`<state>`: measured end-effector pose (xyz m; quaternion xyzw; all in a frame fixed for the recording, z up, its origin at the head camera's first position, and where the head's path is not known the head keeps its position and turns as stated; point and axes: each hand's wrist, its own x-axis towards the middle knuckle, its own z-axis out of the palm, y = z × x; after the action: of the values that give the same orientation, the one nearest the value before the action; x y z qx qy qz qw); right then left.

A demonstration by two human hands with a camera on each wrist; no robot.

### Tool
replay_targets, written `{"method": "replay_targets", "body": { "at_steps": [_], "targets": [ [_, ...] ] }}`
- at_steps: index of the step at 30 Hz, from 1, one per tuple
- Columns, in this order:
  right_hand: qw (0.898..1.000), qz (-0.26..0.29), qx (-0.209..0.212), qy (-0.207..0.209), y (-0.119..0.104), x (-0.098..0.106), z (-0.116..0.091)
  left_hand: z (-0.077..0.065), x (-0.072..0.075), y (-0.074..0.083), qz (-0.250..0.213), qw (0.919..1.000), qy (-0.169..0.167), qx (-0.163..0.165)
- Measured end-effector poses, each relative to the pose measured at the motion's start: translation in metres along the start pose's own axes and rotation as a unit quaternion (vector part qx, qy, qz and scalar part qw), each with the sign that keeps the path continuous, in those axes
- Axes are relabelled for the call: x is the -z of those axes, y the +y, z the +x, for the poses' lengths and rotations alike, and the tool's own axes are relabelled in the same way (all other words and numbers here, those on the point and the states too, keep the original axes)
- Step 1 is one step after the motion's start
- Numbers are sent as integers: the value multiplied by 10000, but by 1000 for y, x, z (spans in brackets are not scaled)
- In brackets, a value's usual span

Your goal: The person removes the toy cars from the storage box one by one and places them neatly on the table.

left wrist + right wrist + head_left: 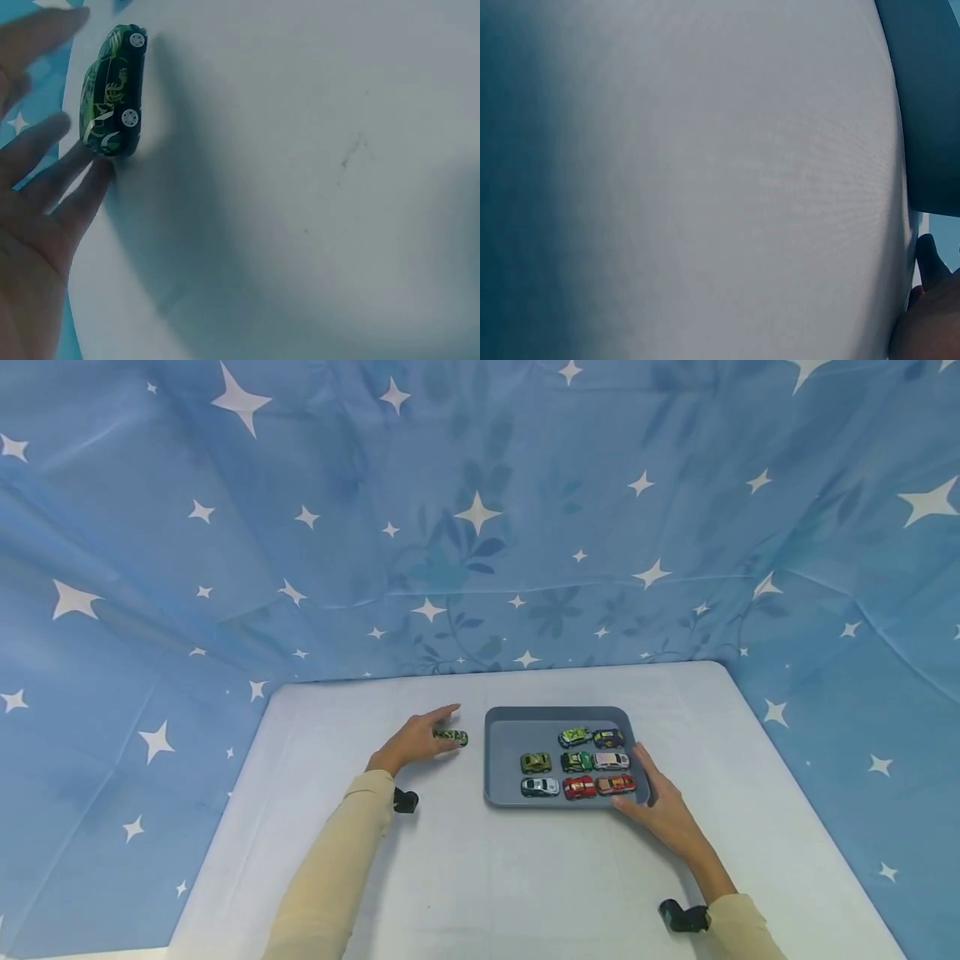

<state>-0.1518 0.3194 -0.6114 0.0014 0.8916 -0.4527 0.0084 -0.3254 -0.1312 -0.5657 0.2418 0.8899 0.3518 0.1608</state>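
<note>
Left of the frame's centre, the left hand [416,740] spreads around a green car [453,736] on the table [480,877]; best to pinch its sides evenly, the spread right hand [667,814] steadying the tray [502,747] at centre right.

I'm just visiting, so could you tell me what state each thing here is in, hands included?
White table, marked with a few specks.
Gray tray, lidless, flat on the table.
Eight toy cars, upright inside the tray.
Lone green car, upright, outside the tray.
Left hand, fingers spread at the lone green car.
Right hand, spread at the tray's right end.
Blue star cloth, creased.
</note>
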Motion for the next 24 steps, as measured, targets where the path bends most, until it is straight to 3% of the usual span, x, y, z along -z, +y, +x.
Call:
{"method": "replay_targets", "body": {
  "at_steps": [13,24],
  "targets": [
    [9999,26,102,24,1,1,1,-1,4,8,-387,9987,299,121],
    [9999,102,84,8,0,-1,1,10,-2,35,-474,9979,451,-28]
  ]
}}
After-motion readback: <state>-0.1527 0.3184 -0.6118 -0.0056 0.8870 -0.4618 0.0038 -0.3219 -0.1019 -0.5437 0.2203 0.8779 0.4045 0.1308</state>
